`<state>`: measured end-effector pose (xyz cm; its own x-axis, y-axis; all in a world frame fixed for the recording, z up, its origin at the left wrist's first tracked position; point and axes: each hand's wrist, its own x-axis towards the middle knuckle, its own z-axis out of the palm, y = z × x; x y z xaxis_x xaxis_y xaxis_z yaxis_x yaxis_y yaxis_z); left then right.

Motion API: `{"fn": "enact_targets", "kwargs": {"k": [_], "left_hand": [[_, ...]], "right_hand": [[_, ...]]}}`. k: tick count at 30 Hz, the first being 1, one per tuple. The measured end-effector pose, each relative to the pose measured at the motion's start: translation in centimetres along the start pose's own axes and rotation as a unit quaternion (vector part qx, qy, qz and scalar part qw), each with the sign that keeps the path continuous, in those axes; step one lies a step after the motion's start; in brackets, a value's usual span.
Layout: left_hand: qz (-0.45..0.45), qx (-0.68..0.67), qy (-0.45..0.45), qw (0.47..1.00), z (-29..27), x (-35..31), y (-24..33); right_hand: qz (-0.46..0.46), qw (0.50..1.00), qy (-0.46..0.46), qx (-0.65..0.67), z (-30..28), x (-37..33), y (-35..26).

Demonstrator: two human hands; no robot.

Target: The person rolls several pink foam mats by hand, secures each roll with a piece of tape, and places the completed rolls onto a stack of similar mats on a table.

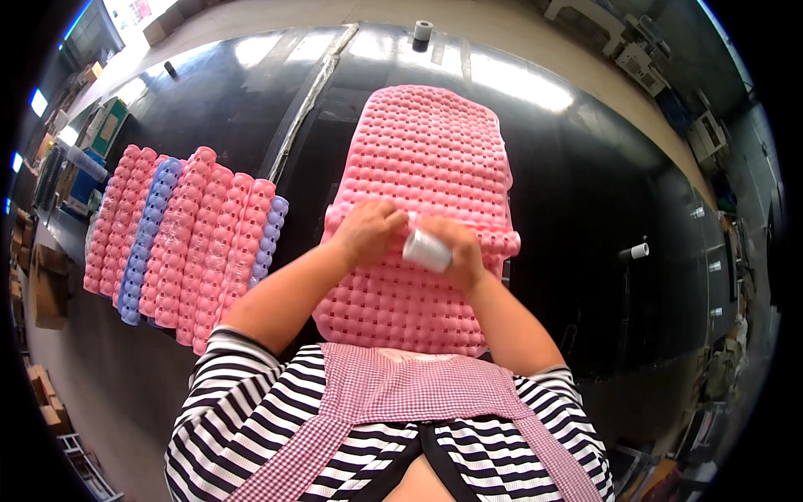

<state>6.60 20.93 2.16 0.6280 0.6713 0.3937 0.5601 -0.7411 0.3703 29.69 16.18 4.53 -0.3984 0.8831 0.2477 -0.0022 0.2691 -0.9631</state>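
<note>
A pile of pink bubble-textured bath mats (422, 151) lies in front of me on the black table. Across it runs a rolled pink mat (502, 243), and both my hands are at this roll. My right hand (458, 248) is closed around a small whitish roll of film (427, 252), held just over the rolled mat. To its left, the fingers of my left hand (370, 233) are bent together against the rolled mat. What they pinch, if anything, is too small to make out.
Several rolled pink and blue mats (196, 243), some with shiny clear wrapping, lie side by side on the left. White rolls stand at the table's far edge (423, 32) and lie on the right (640, 250). A taped seam (309, 109) crosses the black table (577, 201).
</note>
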Motion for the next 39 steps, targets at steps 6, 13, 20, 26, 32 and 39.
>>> {"fn": "enact_targets", "kwargs": {"k": [6, 13, 20, 26, 32, 39], "left_hand": [[-0.107, 0.036, -0.082, 0.99, -0.6, -4.3, 5.2], [-0.124, 0.125, 0.062, 0.982, 1.2, 4.5, -1.7], [-0.07, 0.044, 0.119, 0.99, 1.1, 2.1, 0.8], [-0.005, 0.117, 0.081, 0.99, 3.4, 1.8, -0.6], [-0.098, 0.139, -0.084, 0.982, 2.5, 8.1, -4.4], [-0.123, 0.031, -0.165, 0.978, 0.1, 3.9, 1.3]], "right_hand": [[-0.157, 0.925, -0.006, -0.347, 4.5, -9.8, -1.2], [-0.12, 0.903, 0.062, -0.408, 2.3, -4.4, 2.0], [0.124, 0.983, 0.131, -0.038, -2.5, 3.7, 3.5], [0.011, 0.985, 0.152, -0.079, -6.3, 9.5, 6.0], [-0.011, 0.985, 0.155, -0.068, -5.2, 9.3, 4.8], [-0.169, 0.926, 0.083, -0.329, -1.2, -0.8, 0.6]]}}
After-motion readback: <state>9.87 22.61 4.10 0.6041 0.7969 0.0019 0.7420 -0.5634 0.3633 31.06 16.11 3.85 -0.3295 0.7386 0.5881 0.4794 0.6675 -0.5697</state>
